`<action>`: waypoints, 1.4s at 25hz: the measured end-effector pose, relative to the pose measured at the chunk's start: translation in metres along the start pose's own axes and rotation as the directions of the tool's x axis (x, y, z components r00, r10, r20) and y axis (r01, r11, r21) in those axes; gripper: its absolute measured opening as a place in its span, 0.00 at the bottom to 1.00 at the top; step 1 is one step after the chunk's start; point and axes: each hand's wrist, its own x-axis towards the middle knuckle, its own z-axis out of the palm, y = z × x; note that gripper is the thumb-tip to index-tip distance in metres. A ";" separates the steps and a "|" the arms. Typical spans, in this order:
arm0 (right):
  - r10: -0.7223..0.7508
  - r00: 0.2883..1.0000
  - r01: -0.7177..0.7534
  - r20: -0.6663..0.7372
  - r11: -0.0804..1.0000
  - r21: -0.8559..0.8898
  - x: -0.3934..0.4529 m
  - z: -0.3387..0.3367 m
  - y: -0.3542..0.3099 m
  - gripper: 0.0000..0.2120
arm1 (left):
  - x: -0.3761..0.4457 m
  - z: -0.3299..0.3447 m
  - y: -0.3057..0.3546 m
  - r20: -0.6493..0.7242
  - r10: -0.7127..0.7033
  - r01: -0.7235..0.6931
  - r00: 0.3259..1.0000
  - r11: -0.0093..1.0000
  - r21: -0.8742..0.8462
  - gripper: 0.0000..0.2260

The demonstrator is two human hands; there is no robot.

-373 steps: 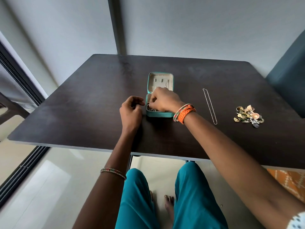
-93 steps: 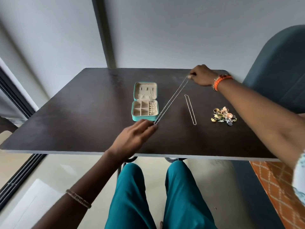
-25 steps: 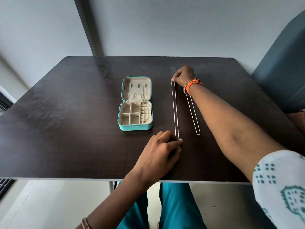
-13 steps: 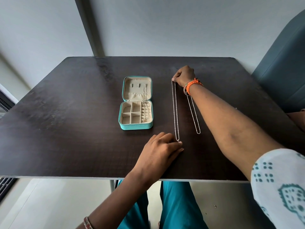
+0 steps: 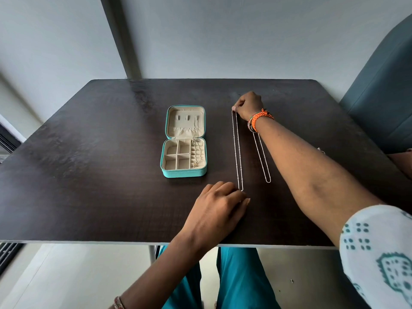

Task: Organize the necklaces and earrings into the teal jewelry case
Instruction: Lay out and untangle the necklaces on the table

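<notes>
The teal jewelry case (image 5: pixel 184 173) lies open on the dark table (image 5: pixel 89 166), with a thin chain (image 5: pixel 195 150) draped from its lid pocket into the right compartment. Right of it a long beaded silver necklace (image 5: pixel 237 150) is stretched straight on the table. My right hand (image 5: pixel 248 104) pinches its far end. My left hand (image 5: pixel 219 202) lies with its fingertips on the near end. A second silver necklace (image 5: pixel 263 159) lies parallel to the right, partly under my right forearm. The earrings are hidden behind that arm.
A blue-grey chair (image 5: pixel 383 85) stands at the table's right side. The table's near edge (image 5: pixel 111 241) runs just above my teal-clad knees. A grey wall rises behind the table.
Over the last second the necklace stays stretched between my hands. My left hand has shifted slightly at the near end; my right hand has not moved.
</notes>
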 end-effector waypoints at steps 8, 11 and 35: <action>0.079 0.997 -0.079 -0.002 0.996 0.051 0.006 0.000 0.001 0.10 | -0.001 -0.001 0.002 -0.094 -0.045 0.045 0.995 0.999 -0.005 0.09; 0.041 0.999 -0.041 -0.006 0.999 0.034 0.001 -0.014 -0.013 0.05 | 0.001 -0.001 -0.001 -0.125 -0.062 0.057 0.990 0.997 -0.043 0.09; -0.117 0.989 0.129 0.094 0.982 -0.139 -0.108 0.015 -0.101 0.06 | -0.006 -0.056 -0.140 -0.050 -0.573 0.574 0.818 0.819 0.014 0.33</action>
